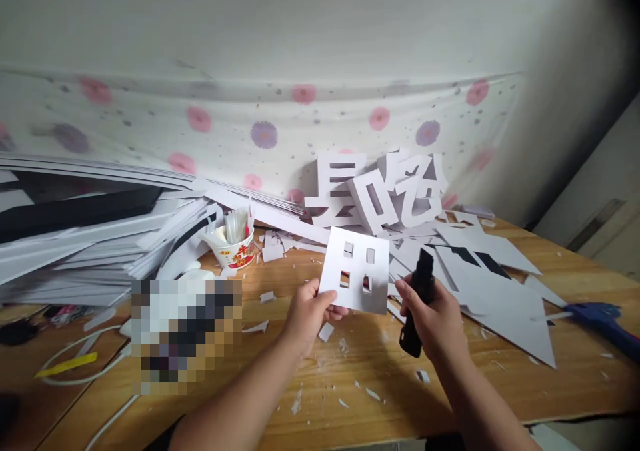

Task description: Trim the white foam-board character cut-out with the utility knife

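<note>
Low in the middle of the frame, the left hand is pinching the lower left corner of a white card square, thumb on the face and fingers curled behind, and is holding it lifted and tilted above the wooden table. Just to its right, the right hand is wrapping closed around a black utility knife, whose upper end is pointing up beside the card's right edge; whether a blade is out cannot be told. The card is already showing four small rectangular windows cut clean through, while its outer edge is looking plain and square, so the inner cuts appear done and any outline trimming seems to be what is left. Paper offcuts are lying scattered on the table around both hands. Further back at centre left, a paper bowl is standing with sticks in it, and a deep stack of white sheets is filling the left of the frame. At the far right, a blue tool is resting on the table. Behind the card, finished white cut-out characters are leaning against a floral cloth across the upper half.
</note>
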Available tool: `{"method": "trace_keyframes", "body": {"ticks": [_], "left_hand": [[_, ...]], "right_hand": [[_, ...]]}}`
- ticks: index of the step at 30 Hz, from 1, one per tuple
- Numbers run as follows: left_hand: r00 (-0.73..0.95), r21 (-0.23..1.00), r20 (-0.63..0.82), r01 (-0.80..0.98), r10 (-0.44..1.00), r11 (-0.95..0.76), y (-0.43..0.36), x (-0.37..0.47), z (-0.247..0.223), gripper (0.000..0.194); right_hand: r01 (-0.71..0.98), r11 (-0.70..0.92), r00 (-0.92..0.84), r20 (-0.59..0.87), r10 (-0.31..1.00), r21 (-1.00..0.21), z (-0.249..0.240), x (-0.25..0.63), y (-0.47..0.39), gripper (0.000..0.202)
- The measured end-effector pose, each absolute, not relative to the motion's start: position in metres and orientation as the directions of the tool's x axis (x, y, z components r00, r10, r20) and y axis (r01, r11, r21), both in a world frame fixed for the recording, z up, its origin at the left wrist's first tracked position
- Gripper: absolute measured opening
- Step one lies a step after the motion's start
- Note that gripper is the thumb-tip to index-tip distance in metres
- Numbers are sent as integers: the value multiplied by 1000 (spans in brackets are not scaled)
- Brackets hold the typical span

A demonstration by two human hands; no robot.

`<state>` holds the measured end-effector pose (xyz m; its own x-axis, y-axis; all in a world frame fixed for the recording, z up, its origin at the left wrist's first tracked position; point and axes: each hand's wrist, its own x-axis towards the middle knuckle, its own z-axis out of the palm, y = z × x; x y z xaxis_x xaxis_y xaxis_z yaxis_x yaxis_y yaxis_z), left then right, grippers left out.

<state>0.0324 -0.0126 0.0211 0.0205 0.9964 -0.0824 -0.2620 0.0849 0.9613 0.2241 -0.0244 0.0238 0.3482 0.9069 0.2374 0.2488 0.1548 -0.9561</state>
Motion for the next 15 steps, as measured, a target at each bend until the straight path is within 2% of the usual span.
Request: {"method": "trace_keyframes", "body": {"ticks": [3,8,11,15], "left_hand": [[69,941,-129,-306,989,144,-25,22,22,29],[144,935,-190,-274,971,223,-54,9,20,34],[160,946,-184,-238,970,219,-61,3,21,35],[78,933,-138,-324,987,156,-56,3,29,32]], "right_hand": [[136,106,278,141,950,-985,20,229,-23,55],[-41,-69,60,-72,996,-997,13,224,-27,44],[-137,-129,-38,-125,991,-982,15,227,-30,41],[-151,-163,-136,-143,980,-975,18,232,-33,43]]}}
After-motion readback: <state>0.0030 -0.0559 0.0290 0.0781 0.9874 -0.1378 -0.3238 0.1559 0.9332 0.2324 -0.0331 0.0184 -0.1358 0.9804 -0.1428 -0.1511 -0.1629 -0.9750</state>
